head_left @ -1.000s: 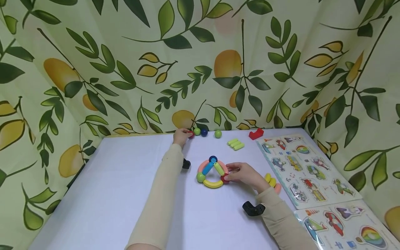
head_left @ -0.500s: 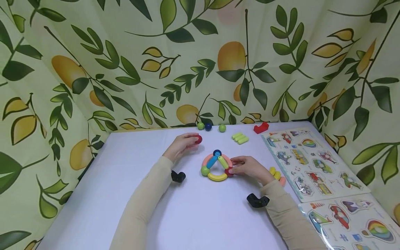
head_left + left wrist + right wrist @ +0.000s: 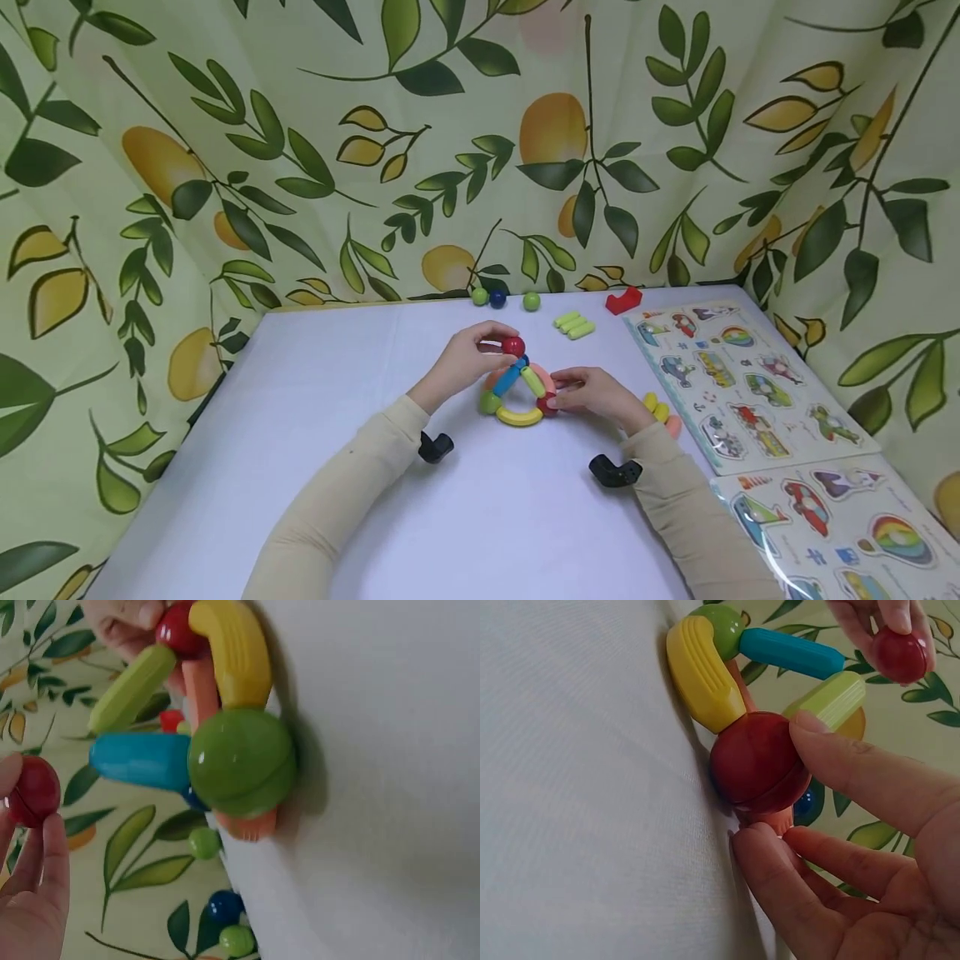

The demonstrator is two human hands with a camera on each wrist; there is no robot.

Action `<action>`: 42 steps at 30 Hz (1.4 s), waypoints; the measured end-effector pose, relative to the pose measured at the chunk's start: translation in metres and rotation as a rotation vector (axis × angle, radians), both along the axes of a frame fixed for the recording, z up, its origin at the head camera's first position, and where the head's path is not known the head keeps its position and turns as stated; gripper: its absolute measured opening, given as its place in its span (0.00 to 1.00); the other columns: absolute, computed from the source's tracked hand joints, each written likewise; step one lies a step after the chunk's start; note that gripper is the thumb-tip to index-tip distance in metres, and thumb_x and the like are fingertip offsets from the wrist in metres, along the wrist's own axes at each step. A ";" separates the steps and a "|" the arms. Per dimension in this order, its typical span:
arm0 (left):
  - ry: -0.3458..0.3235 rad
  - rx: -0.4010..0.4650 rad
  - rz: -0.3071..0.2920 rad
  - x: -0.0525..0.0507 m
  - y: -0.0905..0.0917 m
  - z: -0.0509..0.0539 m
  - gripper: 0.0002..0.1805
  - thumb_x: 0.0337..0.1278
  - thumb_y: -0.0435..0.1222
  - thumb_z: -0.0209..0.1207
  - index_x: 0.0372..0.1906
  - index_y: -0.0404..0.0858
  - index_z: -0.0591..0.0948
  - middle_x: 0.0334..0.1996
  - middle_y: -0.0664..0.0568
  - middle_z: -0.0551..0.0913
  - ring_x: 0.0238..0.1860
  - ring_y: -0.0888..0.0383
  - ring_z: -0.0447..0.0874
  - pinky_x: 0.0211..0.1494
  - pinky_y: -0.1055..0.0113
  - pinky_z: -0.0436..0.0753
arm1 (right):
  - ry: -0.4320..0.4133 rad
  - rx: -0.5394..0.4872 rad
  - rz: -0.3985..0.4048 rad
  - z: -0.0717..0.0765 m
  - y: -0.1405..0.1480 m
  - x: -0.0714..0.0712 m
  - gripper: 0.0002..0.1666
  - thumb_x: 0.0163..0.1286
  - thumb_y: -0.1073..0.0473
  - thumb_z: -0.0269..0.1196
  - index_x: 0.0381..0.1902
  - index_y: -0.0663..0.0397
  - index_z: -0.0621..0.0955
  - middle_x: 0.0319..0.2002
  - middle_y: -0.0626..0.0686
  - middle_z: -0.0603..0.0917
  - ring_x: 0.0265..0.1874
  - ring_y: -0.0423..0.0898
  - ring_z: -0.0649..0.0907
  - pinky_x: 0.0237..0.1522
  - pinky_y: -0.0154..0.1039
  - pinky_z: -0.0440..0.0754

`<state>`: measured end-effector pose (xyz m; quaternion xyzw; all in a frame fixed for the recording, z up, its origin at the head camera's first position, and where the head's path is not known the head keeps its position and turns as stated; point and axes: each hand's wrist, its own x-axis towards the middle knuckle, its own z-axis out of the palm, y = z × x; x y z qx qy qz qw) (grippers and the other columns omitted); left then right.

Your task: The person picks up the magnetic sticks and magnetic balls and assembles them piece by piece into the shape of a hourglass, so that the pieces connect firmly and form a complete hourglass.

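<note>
L hand (image 3: 463, 364) is part-closed, pinching a loose glossy red ball (image 3: 37, 791) btwn thumb & fingertips; R hand (image 3: 600, 397), also part-closed, has thumb & fingers on the red corner ball (image 3: 759, 763) of a multicolour rod-and-ball ring (image 3: 519, 417). Ring lies flat approx. midway btwn table's (image 3: 225, 433) L & R edges. L hand hides part of it in head view. By the far edge: 2 green balls (image 3: 532, 302), dark blue ball (image 3: 497, 298), red notched block (image 3: 624, 301); 3 lime rods (image 3: 574, 325) a bit nearer. Picture boards (image 3: 753, 383) line the R edge, w/ short yellow pieces (image 3: 655, 407) beside. Straight blue rod (image 3: 140, 760) & straight lime rod (image 3: 829, 701) slant up from the ring, long axes converging; loose ball is just above their tips, apart.
</note>
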<state>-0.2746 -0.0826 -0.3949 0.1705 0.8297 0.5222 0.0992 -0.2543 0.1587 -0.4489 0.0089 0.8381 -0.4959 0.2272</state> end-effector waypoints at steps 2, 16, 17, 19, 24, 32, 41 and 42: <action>0.052 -0.042 -0.024 0.004 0.004 -0.003 0.20 0.58 0.35 0.68 0.56 0.43 0.82 0.55 0.51 0.83 0.57 0.52 0.82 0.61 0.60 0.83 | -0.002 -0.017 0.010 0.000 -0.001 0.000 0.40 0.61 0.49 0.72 0.68 0.57 0.73 0.53 0.58 0.83 0.46 0.46 0.82 0.50 0.35 0.84; 0.073 -0.273 -0.052 0.013 0.005 -0.016 0.32 0.58 0.30 0.66 0.68 0.42 0.73 0.57 0.44 0.81 0.57 0.48 0.80 0.59 0.57 0.84 | -0.001 -0.049 0.040 -0.002 0.000 -0.002 0.39 0.63 0.53 0.71 0.69 0.59 0.71 0.55 0.59 0.81 0.46 0.45 0.82 0.49 0.35 0.85; 0.049 -0.266 -0.036 0.013 0.004 -0.019 0.31 0.58 0.30 0.66 0.68 0.42 0.72 0.56 0.44 0.81 0.56 0.49 0.81 0.59 0.58 0.84 | -0.001 -0.044 0.035 -0.002 0.000 -0.002 0.39 0.63 0.53 0.71 0.69 0.59 0.71 0.55 0.59 0.81 0.46 0.46 0.82 0.49 0.35 0.85; 0.010 -0.237 -0.004 0.014 0.001 -0.024 0.30 0.59 0.30 0.66 0.67 0.43 0.73 0.55 0.45 0.82 0.55 0.50 0.81 0.60 0.58 0.83 | 0.002 -0.033 0.023 -0.002 -0.002 -0.002 0.39 0.63 0.53 0.71 0.68 0.59 0.72 0.55 0.59 0.81 0.46 0.46 0.81 0.49 0.35 0.85; -0.027 -0.142 0.047 0.014 -0.010 -0.034 0.27 0.58 0.31 0.67 0.63 0.41 0.76 0.50 0.47 0.84 0.52 0.52 0.82 0.58 0.59 0.83 | 0.020 -0.002 -0.006 -0.003 -0.006 -0.001 0.36 0.62 0.53 0.72 0.66 0.58 0.75 0.55 0.58 0.82 0.44 0.46 0.82 0.47 0.34 0.85; -0.146 -0.188 0.049 0.013 -0.025 -0.040 0.13 0.57 0.36 0.68 0.48 0.44 0.84 0.45 0.52 0.84 0.49 0.55 0.79 0.51 0.64 0.82 | 0.048 0.034 -0.044 0.009 0.006 -0.007 0.32 0.65 0.53 0.69 0.65 0.55 0.76 0.60 0.60 0.80 0.50 0.50 0.82 0.54 0.41 0.84; -0.283 -0.136 -0.006 0.010 -0.035 -0.046 0.19 0.53 0.39 0.70 0.51 0.43 0.81 0.42 0.50 0.80 0.41 0.57 0.78 0.46 0.69 0.80 | 0.165 0.156 -0.110 0.024 0.037 -0.067 0.29 0.69 0.57 0.65 0.67 0.52 0.75 0.73 0.62 0.66 0.73 0.64 0.61 0.72 0.65 0.61; -0.289 -0.129 -0.007 0.009 -0.036 -0.046 0.20 0.53 0.39 0.71 0.52 0.43 0.80 0.42 0.50 0.81 0.41 0.57 0.79 0.46 0.69 0.80 | 0.169 0.167 -0.101 0.025 0.039 -0.071 0.29 0.69 0.57 0.65 0.67 0.53 0.75 0.73 0.62 0.66 0.72 0.64 0.61 0.72 0.65 0.61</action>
